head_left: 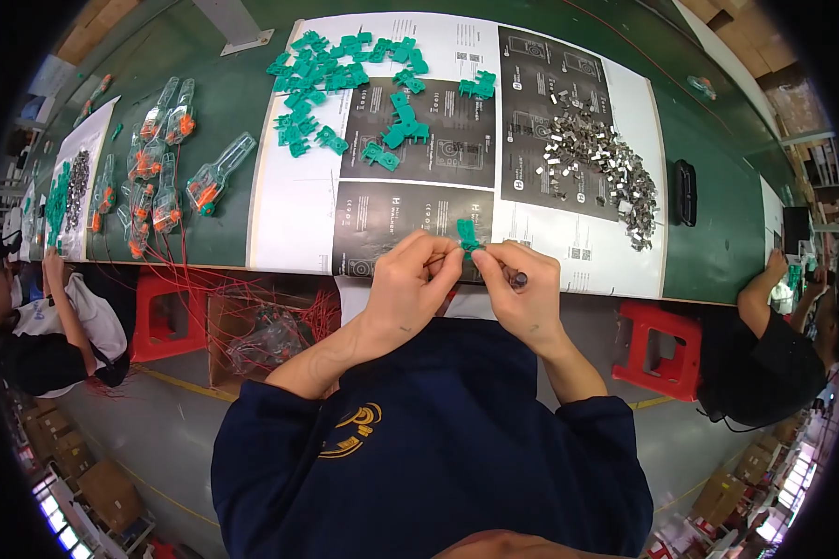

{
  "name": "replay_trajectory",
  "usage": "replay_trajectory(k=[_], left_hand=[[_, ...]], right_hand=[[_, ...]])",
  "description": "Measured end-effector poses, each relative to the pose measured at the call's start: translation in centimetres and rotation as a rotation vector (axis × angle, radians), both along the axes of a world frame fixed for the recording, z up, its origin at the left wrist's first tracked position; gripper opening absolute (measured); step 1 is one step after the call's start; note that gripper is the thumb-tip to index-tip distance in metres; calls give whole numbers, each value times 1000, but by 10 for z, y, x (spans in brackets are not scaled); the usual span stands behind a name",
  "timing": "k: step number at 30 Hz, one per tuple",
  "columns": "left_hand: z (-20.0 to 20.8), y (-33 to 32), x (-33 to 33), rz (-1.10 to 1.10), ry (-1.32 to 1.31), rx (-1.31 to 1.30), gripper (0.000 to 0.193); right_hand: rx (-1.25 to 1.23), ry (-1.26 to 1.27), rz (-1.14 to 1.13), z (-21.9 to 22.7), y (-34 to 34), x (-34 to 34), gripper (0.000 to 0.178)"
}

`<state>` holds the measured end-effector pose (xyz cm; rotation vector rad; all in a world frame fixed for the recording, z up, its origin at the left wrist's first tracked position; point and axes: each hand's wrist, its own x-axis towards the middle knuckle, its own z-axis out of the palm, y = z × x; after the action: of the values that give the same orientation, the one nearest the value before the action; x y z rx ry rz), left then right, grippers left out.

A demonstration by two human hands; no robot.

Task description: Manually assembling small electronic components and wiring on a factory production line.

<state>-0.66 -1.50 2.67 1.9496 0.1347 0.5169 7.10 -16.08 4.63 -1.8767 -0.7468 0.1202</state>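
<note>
Near the table's front edge, both hands meet at a small green plastic part (467, 230). My left hand (408, 281) pinches its left side between thumb and fingertips. From the right, my right hand (529, 291) grips the same part with thumb and forefinger. A dark, round-ended rod (518, 279) is also tucked in the right hand's curled fingers; its kind is hidden. Beyond the hands lies a loose heap of similar green plastic parts (322, 79). To the right is a pile of small shiny metal pieces (615, 168) on the printed sheet.
Clear plastic housings with orange inserts (216, 177) and red wires lie at left. A black case (685, 193) rests on the green table (708, 252). Red stools (660, 352) and a wire-filled cardboard box (222, 349) stand below. Other people work at both sides.
</note>
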Motion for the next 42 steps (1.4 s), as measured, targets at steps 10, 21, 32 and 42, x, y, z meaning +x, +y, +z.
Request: replay_trajectory(k=[10, 21, 32, 42], left_hand=[[2, 36, 9, -418, 445, -992, 26], [23, 28, 8, -294, -391, 446, 32], [48, 33, -3, -462, -107, 111, 25], [25, 72, 8, -408, 43, 198, 33]], right_hand=[[312, 801, 195, 1, -12, 13, 13], [433, 1256, 211, 3, -13, 21, 11], [-161, -347, 475, 40, -18, 16, 19], [-253, -66, 481, 36, -11, 48, 15]])
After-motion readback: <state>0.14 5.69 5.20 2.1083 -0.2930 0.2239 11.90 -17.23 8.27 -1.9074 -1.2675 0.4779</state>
